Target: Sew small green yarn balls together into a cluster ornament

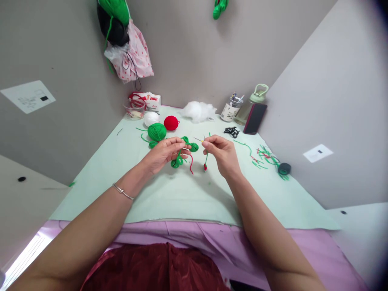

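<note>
My left hand [168, 150] is closed on a green crocheted piece [178, 161], whose looped, leaf-like parts stick out above and below my fingers. A red yarn tail [191, 165] hangs beside those fingers. To the right, my right hand [220, 150] pinches a thin needle-like tool [198, 140] with a yellow spot near my fingertips. Its tip points left toward the crocheted piece, apart from it. Below my right fingers dangles a green strand with a small red end [205, 166]. Whether that strand is joined to the tool is hidden by my fingers.
Behind my left hand lie green [157, 131], red [171, 123] and white [152, 119] yarn balls. White stuffing [198, 111], a pen cup [232, 109], a bottle [245, 111] and a phone [255, 119] line the back. Yarn scraps [260, 157], a claw clip [232, 131] and black tape [284, 168] lie right.
</note>
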Demonstrator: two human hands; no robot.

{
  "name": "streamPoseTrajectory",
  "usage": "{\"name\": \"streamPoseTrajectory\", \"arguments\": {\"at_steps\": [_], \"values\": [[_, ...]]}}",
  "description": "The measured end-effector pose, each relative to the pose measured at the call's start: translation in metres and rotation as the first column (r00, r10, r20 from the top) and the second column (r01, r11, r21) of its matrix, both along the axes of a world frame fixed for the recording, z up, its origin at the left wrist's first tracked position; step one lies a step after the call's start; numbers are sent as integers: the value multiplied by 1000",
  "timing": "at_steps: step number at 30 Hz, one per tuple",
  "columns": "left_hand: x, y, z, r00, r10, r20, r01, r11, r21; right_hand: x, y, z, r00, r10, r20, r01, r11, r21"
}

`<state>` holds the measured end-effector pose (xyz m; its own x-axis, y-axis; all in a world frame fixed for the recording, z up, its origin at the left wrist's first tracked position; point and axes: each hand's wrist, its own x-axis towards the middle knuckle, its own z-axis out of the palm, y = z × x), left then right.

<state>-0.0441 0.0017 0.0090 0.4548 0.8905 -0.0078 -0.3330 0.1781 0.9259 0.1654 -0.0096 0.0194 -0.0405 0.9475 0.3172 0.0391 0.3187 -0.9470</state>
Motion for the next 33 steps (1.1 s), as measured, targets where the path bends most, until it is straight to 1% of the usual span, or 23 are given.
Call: {"name": "streamPoseTrajectory", "arguments": {"at_steps": [6,12,16,19,23,28,33], "values": [[0,0,-2,1000,-7,-23,8,1000,17,2,1,-3,992,63,-106,-70,996,-59],[0,0,-4,998,-23,-53,25,999,33,0,-1,-2,992,83,-91,-91,993,-81],[0,0,-5,997,-28,-73,32,998,56,-2,-3,-1,988,102,-115,-109,992,-58],[1,-1,-5,996,-29,-88,36,997,71,-3,-3,-1,988,88,-129,-96,994,-51],[2,-1,-7,995,-35,-98,44,995,92,-3,-2,-1,993,45,-108,-50,998,-49],[3,-2,-7,995,-23,-100,36,991,126,-5,-5,1,994,73,-80,-75,997,-18],[2,-1,-10,995,-31,-98,46,986,159,-9,-10,4,997,71,-27,-70,997,25]]}}
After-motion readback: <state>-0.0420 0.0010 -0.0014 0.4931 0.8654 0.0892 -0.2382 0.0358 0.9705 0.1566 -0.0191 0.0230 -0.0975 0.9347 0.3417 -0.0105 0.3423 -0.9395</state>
